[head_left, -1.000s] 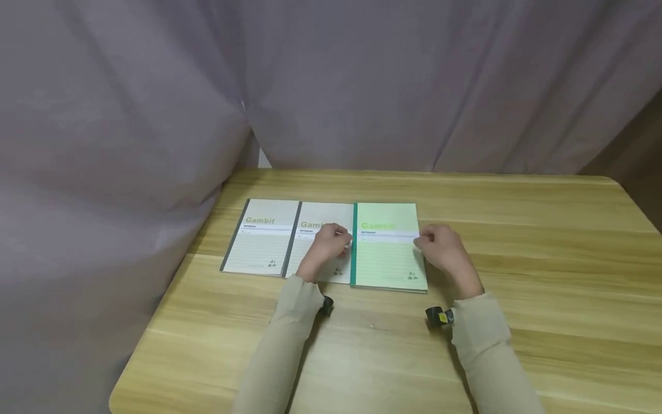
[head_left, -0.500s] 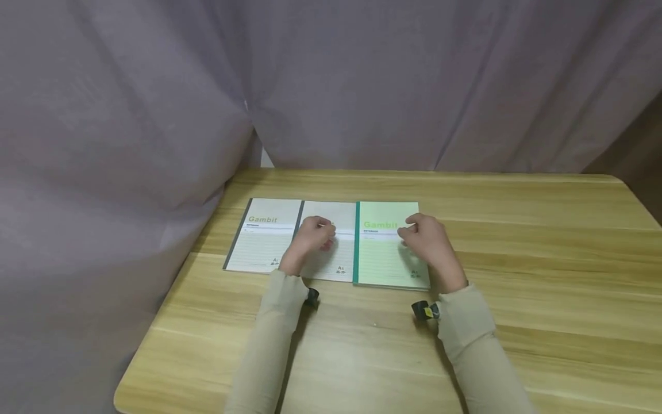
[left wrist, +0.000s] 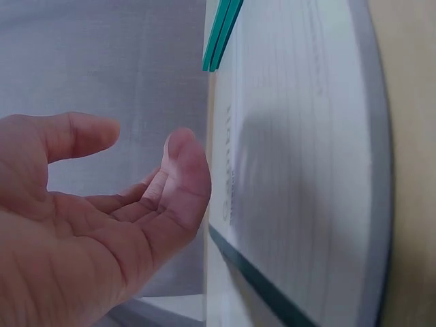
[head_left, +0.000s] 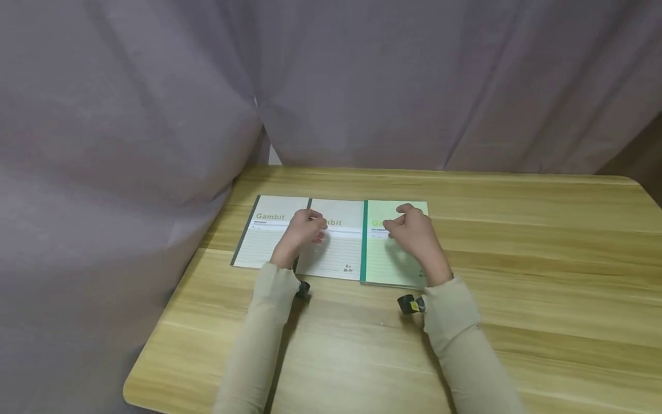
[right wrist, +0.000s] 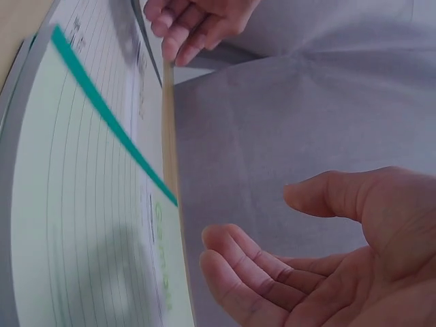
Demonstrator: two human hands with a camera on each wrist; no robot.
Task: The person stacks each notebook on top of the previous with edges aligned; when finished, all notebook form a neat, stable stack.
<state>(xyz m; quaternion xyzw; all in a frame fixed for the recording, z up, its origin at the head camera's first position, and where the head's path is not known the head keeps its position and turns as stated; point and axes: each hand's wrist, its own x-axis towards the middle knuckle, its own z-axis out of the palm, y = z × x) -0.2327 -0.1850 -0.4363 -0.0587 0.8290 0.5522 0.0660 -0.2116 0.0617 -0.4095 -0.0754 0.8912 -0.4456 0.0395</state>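
Note:
Three notebooks lie side by side on the wooden table: a white notebook [head_left: 261, 244] with a dark spine at the left, another white notebook [head_left: 336, 256] in the middle, and a green notebook [head_left: 380, 261] with a teal spine at the right. My left hand [head_left: 302, 230] hovers above the seam between the two white ones, fingers loosely bent and holding nothing. Over the green notebook hangs my right hand [head_left: 414, 233], its thumb apart from the relaxed fingers. In the left wrist view a gap shows between the thumb and fingers of the left hand [left wrist: 136, 191].
The wooden table [head_left: 543, 276] stretches away to the right. A grey curtain [head_left: 362, 86] hangs behind it and along its left side. A small black wrist camera [head_left: 411, 305] sits under the right sleeve.
Both hands have moved left and lifted off the notebooks. The right hand has let go of the green notebook's right edge. The notebooks keep their arrangement; the head view has shifted slightly.

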